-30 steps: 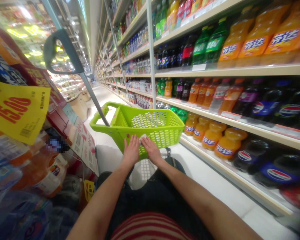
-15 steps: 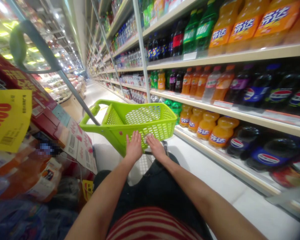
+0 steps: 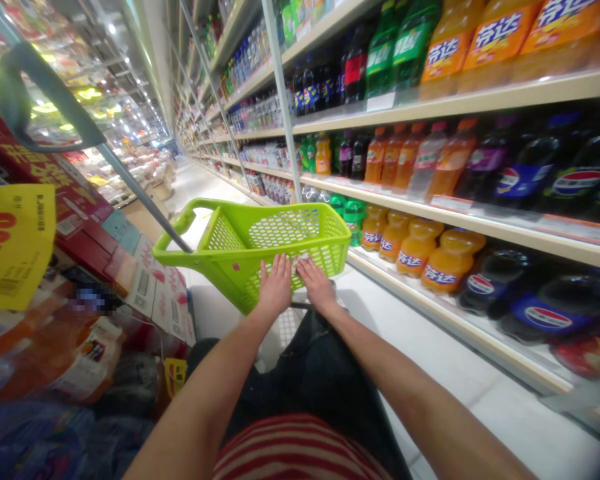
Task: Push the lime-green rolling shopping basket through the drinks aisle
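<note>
A lime-green wheeled shopping basket [image 3: 220,252] with a perforated side stands in front of me, its grey pull handle [image 3: 135,187] slanting up to the left. My left hand [image 3: 277,285] lies against the near side of the basket, fingers stretched out and nothing in it. Beside it, my right hand [image 3: 319,285] presses a small crumpled white tissue [image 3: 300,261] to the same perforated wall. The fingers partly cover the tissue. Inside the basket, the part I can see holds no goods.
Shelves [image 3: 460,210] of soda bottles run along the right. On the left stand stacked cartons [image 3: 153,287], packs of orange drink [image 3: 87,357] and a yellow price sign [image 3: 17,247]. The pale floor [image 3: 420,373] stretches along the aisle.
Both hands have slid to the right and slightly up along the basket's side, the tissue moving with the right hand. The basket sits slightly further left in view.
</note>
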Tool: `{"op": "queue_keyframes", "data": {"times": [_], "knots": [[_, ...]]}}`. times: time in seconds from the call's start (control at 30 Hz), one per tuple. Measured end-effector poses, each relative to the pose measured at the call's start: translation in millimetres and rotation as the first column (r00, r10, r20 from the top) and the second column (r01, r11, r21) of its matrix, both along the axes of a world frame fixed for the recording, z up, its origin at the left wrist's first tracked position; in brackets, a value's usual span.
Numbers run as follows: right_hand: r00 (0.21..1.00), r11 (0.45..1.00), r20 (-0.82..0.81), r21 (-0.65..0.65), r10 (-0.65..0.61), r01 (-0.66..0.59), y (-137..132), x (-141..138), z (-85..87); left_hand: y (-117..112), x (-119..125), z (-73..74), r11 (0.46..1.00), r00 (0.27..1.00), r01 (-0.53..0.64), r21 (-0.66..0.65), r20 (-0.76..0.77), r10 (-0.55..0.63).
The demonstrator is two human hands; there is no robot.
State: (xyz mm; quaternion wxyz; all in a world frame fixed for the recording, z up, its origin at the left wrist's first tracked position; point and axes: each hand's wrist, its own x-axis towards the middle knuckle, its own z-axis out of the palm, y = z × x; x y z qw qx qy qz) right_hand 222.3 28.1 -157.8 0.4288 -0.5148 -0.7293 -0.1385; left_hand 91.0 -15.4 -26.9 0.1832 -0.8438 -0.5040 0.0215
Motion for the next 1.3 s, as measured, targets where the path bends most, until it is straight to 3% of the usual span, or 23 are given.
{"op": "queue_keyframes", "data": {"times": [0.07,0.13,0.3,0.37,0.43,0.6,0.67,0.83,0.93,1.0,1.17,1.23,1.3], "knots": [[1.000,1.000,0.004,-0.016,-0.012,0.012,-8,8,-10.7,0,6,-2.8,1.000,1.000,0.016,-0.010,-0.002,-0.016],[1.000,1.000,-0.010,-0.009,-0.021,0.021,-14,16,-9.0,2,14,-5.0,0.999,0.999,0.035,-0.012,0.000,-0.035],[0.998,0.999,-0.052,0.039,-0.036,0.038,-5,29,26.1,8,32,-3.4,0.998,0.997,0.070,0.003,0.029,-0.070],[0.998,0.999,-0.045,0.034,-0.037,0.038,3,30,32.0,9,37,-1.3,0.997,0.996,0.079,-0.005,0.041,-0.079],[0.999,0.999,-0.030,0.005,-0.033,0.033,7,31,25.6,10,40,-0.6,0.996,0.996,0.084,-0.010,0.043,-0.083],[1.000,0.995,0.009,-0.098,-0.027,0.028,-3,42,-14.9,11,41,-8.4,0.997,0.997,0.075,-0.010,0.017,-0.075],[0.999,0.995,0.004,-0.088,-0.036,0.036,-8,50,-19.6,13,43,-11.1,0.997,0.997,0.072,-0.012,0.007,-0.072],[0.987,0.989,-0.087,0.055,-0.131,0.136,0,70,13.9,19,57,-3.2,0.994,0.994,0.105,0.001,0.009,-0.105],[0.979,0.983,-0.114,0.058,-0.167,0.174,12,81,27.5,22,68,5.1,0.990,0.991,0.137,0.018,0.002,-0.137],[0.979,0.984,-0.106,0.019,-0.173,0.176,15,87,21.4,24,75,7.2,0.988,0.988,0.153,0.026,0.001,-0.153],[0.980,0.976,-0.056,-0.118,-0.193,0.185,3,93,-15.5,24,82,-0.5,0.983,0.983,0.181,0.015,-0.004,-0.181],[0.979,0.973,-0.056,-0.136,-0.197,0.188,-3,96,-19.4,23,82,-4.2,0.982,0.982,0.187,-0.004,-0.006,-0.187],[0.975,0.977,-0.089,-0.089,-0.203,0.195,-4,99,-11.9,23,82,-5.7,0.982,0.982,0.186,-0.019,-0.006,-0.186]]}}
